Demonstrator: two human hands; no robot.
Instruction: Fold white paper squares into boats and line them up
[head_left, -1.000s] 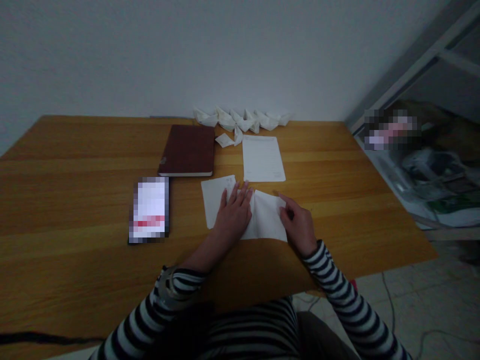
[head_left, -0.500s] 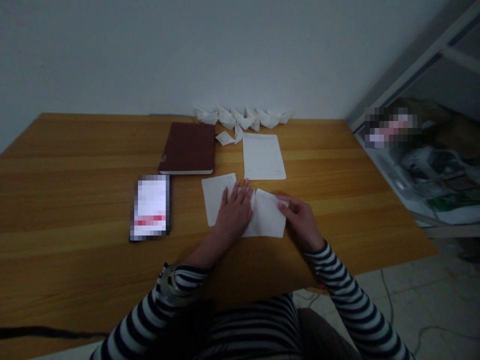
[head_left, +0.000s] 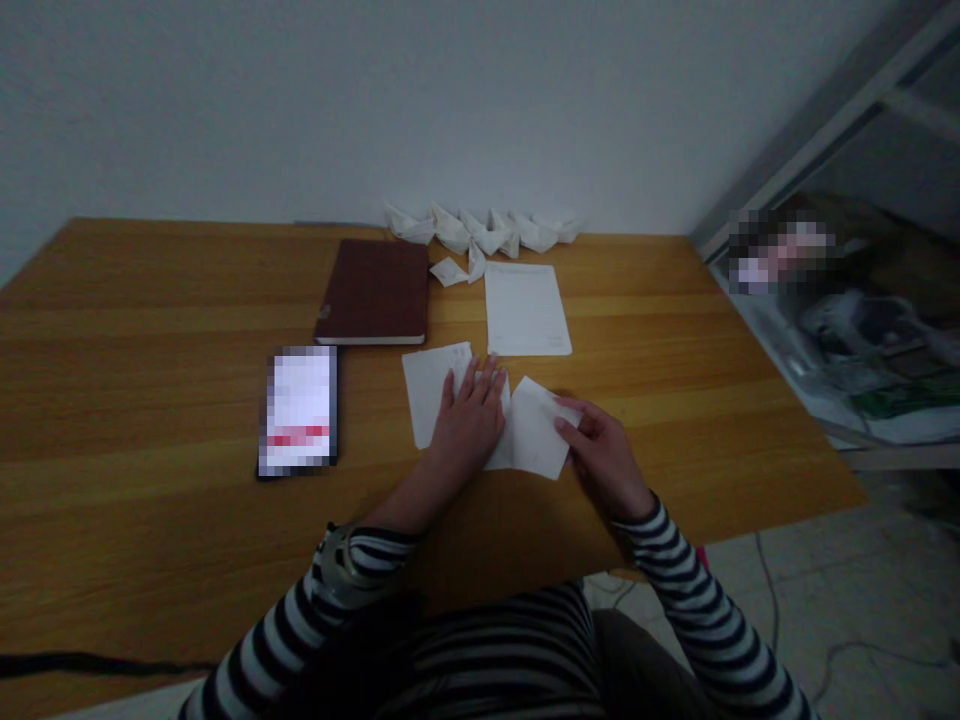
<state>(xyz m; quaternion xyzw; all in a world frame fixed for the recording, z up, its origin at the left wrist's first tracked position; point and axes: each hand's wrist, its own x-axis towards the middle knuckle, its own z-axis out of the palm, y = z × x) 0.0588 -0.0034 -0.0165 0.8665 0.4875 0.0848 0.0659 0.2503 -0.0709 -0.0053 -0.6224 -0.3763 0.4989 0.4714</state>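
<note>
My left hand lies flat with its fingers stretched out, pressing white paper against the table. Under and left of it is one paper piece; more paper shows between my fingers and to their right. My right hand pinches the right edge of another white paper piece between thumb and fingers. This piece is tilted, with a narrow gap at its top left; whether it still joins the paper under my left hand, I cannot tell.
A white pad sheet lies beyond my hands. Folded paper boats line the wall, with a small folded paper before them. A dark red notebook and a phone are left. A shelf stands right of the table.
The right-hand paper piece has turned and shifted slightly right with my right hand, and the gap at its top left has widened. My left hand stays pressed on the paper.
</note>
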